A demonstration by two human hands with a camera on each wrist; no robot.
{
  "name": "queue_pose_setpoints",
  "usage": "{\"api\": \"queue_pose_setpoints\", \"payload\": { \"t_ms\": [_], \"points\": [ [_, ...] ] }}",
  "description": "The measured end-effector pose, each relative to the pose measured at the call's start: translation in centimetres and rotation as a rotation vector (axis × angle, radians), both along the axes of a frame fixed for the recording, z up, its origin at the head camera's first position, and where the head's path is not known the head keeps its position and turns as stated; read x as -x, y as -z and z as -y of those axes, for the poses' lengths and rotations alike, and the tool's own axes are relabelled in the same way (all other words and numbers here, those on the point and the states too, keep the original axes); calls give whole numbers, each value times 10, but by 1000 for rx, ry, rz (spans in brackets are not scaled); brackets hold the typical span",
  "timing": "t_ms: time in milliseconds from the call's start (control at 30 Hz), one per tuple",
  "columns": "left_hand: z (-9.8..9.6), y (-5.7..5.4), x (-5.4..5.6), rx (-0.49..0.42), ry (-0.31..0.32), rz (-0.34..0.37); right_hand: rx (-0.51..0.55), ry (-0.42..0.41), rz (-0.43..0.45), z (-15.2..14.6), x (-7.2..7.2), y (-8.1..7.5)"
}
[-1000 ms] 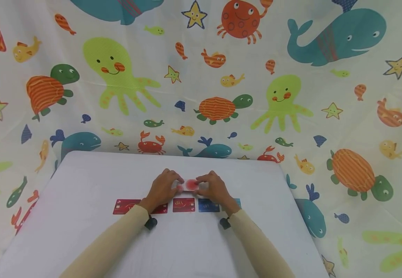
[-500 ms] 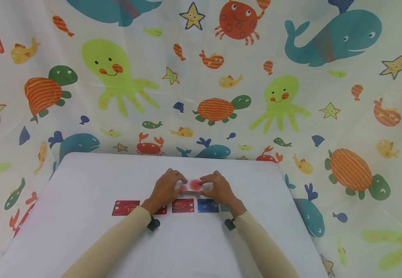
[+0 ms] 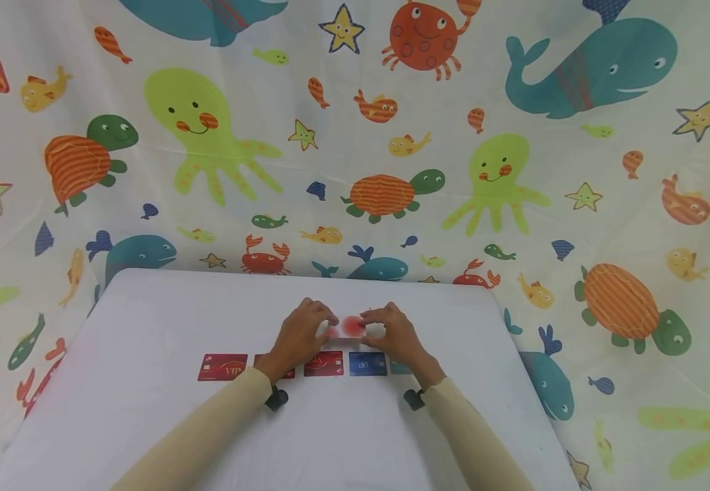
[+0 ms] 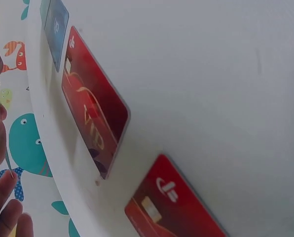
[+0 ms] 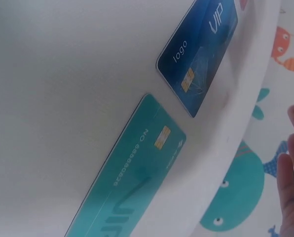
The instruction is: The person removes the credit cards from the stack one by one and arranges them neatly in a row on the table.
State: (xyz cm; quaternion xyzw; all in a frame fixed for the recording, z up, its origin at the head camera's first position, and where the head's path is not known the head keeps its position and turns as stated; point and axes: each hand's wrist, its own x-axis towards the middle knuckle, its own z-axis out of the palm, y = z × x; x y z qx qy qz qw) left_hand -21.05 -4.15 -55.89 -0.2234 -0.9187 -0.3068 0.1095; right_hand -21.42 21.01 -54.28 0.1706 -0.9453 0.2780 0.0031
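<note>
My left hand (image 3: 301,335) and right hand (image 3: 397,337) pinch a thin whitish card with red round patches (image 3: 352,326) between them, one at each end. It is over the far middle of the table, beyond a row of cards. In the left wrist view only the card's thin edge shows by my left fingers (image 4: 3,195). Nearest below the hands are a red VIP card (image 3: 324,364) and a blue VIP card (image 3: 367,364). The teal card (image 5: 132,173) lies under my right forearm, partly hidden in the head view. My left wrist covers part of another red card (image 3: 288,373).
A further red VIP card (image 3: 222,367) lies at the left end of the row. The white table (image 3: 164,307) ends at its far edge, close behind the hands. Behind it hangs a curtain (image 3: 330,157) printed with sea animals.
Both hands have shifted a little to the right, carrying the whitish card with them. More of the left red card's lettering shows now. The row of cards stays in place.
</note>
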Motion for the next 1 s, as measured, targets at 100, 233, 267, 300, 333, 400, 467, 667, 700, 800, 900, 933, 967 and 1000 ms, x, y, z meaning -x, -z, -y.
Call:
{"api": "queue_pose_setpoints", "payload": {
  "t_ms": [100,233,267,300,333,400,467,667,700,800,900,933,967,1000],
  "points": [
    [-2,0,-1,-5,3,-10,7,5,6,-3,-3,-3],
    [-5,-1,-1,-7,16,-17,8,11,5,-6,-5,-5],
    [-5,-1,-1,-5,19,-20,12,11,3,-7,-5,-5],
    [-6,-1,0,-3,23,-22,19,8,-1,-8,-6,-6],
    [-7,-2,0,-5,26,-25,22,7,-3,-9,-6,-6],
    [-8,-2,0,-3,31,-33,33,0,-12,-11,-6,-6],
    [-10,-2,0,2,32,-42,45,-5,-22,-13,-7,-7],
    [-15,-4,-2,-3,44,-59,50,3,-26,-18,-11,-10],
    [-16,-4,-3,-4,46,-59,49,5,-23,-19,-12,-10],
    [-19,-6,-4,6,43,-55,56,8,-16,-22,-14,-11],
    [-22,-9,-6,16,45,-46,75,4,-19,-26,-16,-10],
    [-23,-9,-7,18,45,-41,81,4,-24,-27,-17,-10],
    [-24,-10,-7,20,46,-38,87,4,-28,-29,-17,-10],
    [-26,-10,-8,25,46,-35,89,6,-34,-30,-18,-10]
  ]
}}
